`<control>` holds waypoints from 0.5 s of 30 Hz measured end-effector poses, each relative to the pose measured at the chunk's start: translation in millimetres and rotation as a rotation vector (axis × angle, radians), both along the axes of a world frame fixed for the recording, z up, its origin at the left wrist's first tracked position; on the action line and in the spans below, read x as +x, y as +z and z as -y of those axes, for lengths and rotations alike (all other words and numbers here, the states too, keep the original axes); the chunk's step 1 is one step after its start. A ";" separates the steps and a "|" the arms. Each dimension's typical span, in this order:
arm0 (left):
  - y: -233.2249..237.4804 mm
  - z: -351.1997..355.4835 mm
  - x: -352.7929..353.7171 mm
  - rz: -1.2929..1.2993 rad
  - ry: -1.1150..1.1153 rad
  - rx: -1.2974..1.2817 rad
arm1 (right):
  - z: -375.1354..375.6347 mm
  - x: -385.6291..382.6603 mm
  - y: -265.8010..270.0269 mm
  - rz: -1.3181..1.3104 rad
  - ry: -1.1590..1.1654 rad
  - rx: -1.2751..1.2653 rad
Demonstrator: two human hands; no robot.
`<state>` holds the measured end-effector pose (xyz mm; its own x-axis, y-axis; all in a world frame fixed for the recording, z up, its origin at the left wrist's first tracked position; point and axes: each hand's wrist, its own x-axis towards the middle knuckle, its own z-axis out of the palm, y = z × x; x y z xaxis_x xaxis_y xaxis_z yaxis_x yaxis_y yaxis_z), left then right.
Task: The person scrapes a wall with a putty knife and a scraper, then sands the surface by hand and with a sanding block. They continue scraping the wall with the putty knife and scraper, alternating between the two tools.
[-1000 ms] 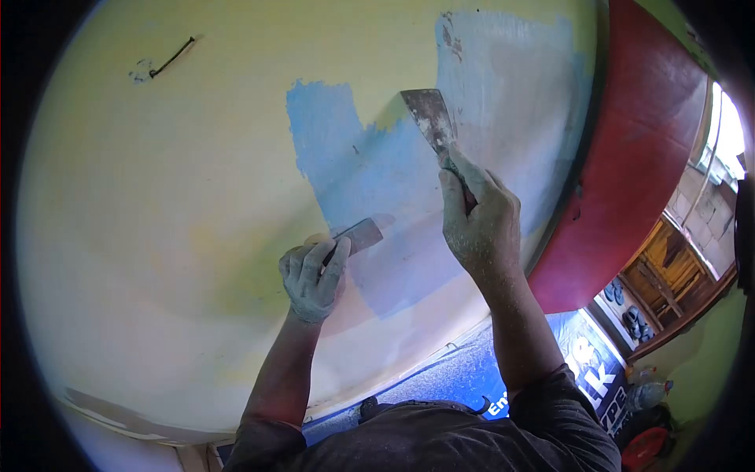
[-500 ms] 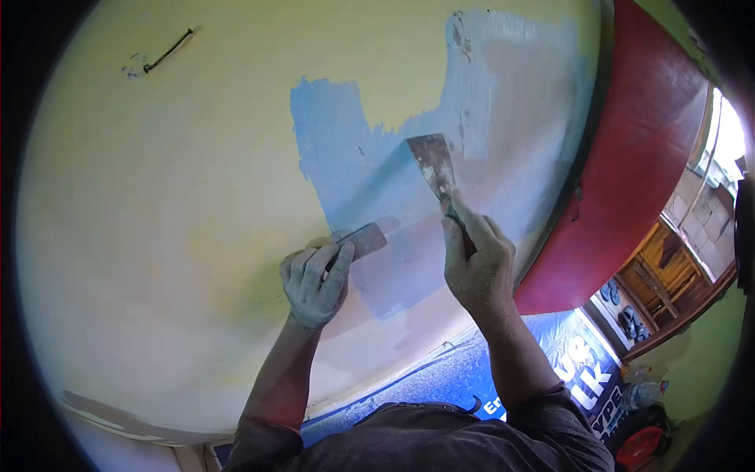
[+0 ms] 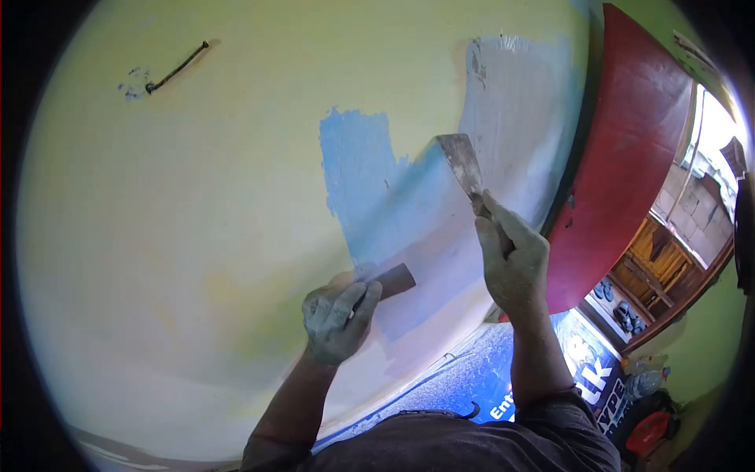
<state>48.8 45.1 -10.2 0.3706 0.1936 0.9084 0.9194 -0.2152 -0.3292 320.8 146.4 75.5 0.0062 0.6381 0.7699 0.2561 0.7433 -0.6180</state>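
Scraper (image 3: 462,161) between one and two o'clock from the middle of our view: we hold it in our right hand (image 3: 515,259), at three o'clock, with fingers and thumb closed round the handle. Its worn, paint-marked blade points towards eleven o'clock, over the painted wall (image 3: 197,204); we cannot tell whether its edge touches the surface. Our left hand (image 3: 340,318), at seven o'clock and coated with pale dust, is closed on a dark flat blade (image 3: 395,280), which sticks out towards two o'clock from the fingers. The two tools are apart, and the scraper is the higher of them.

Near twelve o'clock we see a ragged bright blue patch (image 3: 356,149) in the yellowish paint. Further out than the scraper, a grey-blue patch (image 3: 519,102) spreads along the wall. At ten o'clock a long nail (image 3: 179,67) juts from the wall.

Over at two o'clock we have a red panel (image 3: 629,141) beside the wall. Dark shoes (image 3: 625,316) are between three and four o'clock, a clear bottle (image 3: 645,383) is at four, and a dusty blue sheet (image 3: 464,381) with white lettering lies at five.
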 end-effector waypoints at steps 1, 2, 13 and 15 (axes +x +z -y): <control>-0.4 0.1 -2.9 0.002 -0.021 -0.014 | 0.0 0.6 -1.0 0.041 -0.022 -0.003; -3.3 -0.2 -5.0 0.007 -0.043 -0.027 | 2.3 1.8 -7.2 0.085 -0.046 -0.006; -5.0 -5.7 -7.7 -0.004 -0.133 -0.084 | 3.0 -1.1 -11.3 0.072 -0.088 -0.068; 2.6 -2.5 -4.7 -0.006 -0.128 -0.124 | 6.6 1.9 -30.8 0.115 -0.087 -0.047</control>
<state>44.0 47.6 -7.6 0.4048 0.2548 0.8782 0.8801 -0.3692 -0.2986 322.7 139.9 44.7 -0.0230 0.6741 0.7383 0.3895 0.6862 -0.6144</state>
